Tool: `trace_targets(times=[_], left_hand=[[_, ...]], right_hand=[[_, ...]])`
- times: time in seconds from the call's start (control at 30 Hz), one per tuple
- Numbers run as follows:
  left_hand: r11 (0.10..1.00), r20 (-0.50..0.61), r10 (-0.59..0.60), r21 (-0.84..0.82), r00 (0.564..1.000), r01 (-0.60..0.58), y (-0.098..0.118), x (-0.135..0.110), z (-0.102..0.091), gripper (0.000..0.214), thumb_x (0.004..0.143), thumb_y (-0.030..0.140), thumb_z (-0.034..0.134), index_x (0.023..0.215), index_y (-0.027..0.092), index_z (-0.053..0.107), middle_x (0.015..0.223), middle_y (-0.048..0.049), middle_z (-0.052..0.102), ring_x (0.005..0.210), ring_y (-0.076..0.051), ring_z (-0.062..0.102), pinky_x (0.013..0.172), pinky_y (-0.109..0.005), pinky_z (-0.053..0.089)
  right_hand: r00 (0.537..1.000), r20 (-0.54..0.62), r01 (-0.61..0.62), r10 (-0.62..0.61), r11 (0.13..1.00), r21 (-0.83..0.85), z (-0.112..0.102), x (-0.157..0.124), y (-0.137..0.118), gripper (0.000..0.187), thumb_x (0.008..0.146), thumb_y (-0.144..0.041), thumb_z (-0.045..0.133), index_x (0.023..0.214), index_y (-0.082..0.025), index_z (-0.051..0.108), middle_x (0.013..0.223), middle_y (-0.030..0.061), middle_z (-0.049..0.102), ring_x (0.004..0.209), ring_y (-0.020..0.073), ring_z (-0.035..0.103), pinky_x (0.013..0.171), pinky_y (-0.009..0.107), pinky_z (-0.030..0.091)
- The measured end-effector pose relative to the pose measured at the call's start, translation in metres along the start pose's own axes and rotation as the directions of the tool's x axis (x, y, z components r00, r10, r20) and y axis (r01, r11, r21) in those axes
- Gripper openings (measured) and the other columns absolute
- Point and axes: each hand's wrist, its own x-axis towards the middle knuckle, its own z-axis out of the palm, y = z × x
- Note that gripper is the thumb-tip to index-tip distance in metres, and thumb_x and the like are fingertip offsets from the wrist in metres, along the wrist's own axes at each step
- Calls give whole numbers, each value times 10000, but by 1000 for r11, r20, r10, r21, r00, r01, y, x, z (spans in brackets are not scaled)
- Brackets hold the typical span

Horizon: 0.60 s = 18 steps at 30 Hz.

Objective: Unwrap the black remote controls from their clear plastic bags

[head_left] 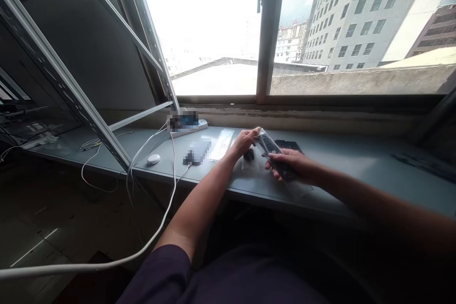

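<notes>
Right hand [290, 164]: wrapped round the lower part of a packet [270, 144], thumb on top.
Left hand [245, 141]: pinching its top end.
Packet: clear plastic, dark item [266, 140] inside, tilted over the desk [356, 164].
Handling: best steadied from below, pulling lightly above.

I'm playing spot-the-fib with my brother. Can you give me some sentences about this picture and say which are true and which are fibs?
1. The left grip is on a clear plastic bag. True.
2. The right grip is nowhere near the clear plastic bag. False: it is holding the clear plastic bag too.
3. The round white thing sits on the table. True.
4. The sleeve is bright yellow. False: it is dark purple.
5. There is a window beyond the table. True.
</notes>
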Motion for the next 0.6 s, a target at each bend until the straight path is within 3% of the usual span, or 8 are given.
trace_targets(times=[0.13,0.27,0.4,0.6], left_hand=[[1000,49,-6,18,999,5,3,-2,-3,762,900,902,699,666,178,681,664,-29,623,668,-146,535,697,-302,452],[999,97,-7,32,995,4,-1,-1,-5,743,855,885,786,666,172,690,647,-29,608,633,-139,501,631,-298,396],[996,45,40,74,998,-43,-8,2,-5,763,838,911,794,661,181,662,611,5,541,591,-114,420,590,-291,316],[998,-46,33,58,998,-31,-11,6,-4,813,890,950,696,600,193,631,590,-7,549,604,-125,457,641,-302,377]], right_hand=[[999,10,47,-47,999,9,-1,0,1,234,1039,-379,900,1097,-185,782,995,117,870,644,180,765,575,278,681],[1000,-4,7,-7,1000,-1,-2,1,2,232,1044,-382,894,1068,-181,780,1009,135,876,700,199,800,634,291,708],[999,-31,-14,14,1000,-1,-1,1,1,222,1034,-355,905,1080,-197,756,1000,123,878,691,201,802,630,299,715],[999,-21,47,-47,999,0,4,-3,-4,260,1001,-342,937,1050,-191,731,958,106,861,620,171,756,552,267,672]])
